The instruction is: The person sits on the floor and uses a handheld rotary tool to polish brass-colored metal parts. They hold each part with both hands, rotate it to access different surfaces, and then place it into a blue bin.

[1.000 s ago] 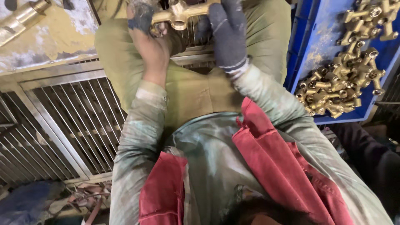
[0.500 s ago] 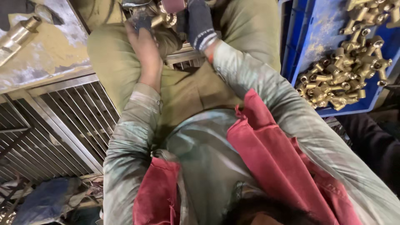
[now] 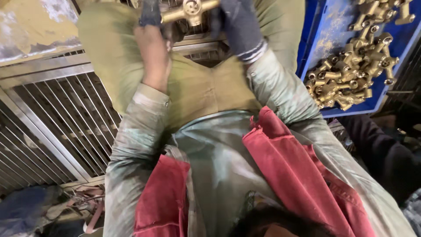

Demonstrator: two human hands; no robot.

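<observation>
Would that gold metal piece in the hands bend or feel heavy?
The brass fitting looks like solid cast metal, so it is probably stiff and heavy for its size. Its side arms stick out, so it likely would not roll far. Both the left hand and right hand grip it.

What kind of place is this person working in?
Probably a small metal workshop or factory. Both hands hold a brass fitting, a blue crate beside them holds a heap of similar brass fittings, and a metal grate lies below.
</observation>
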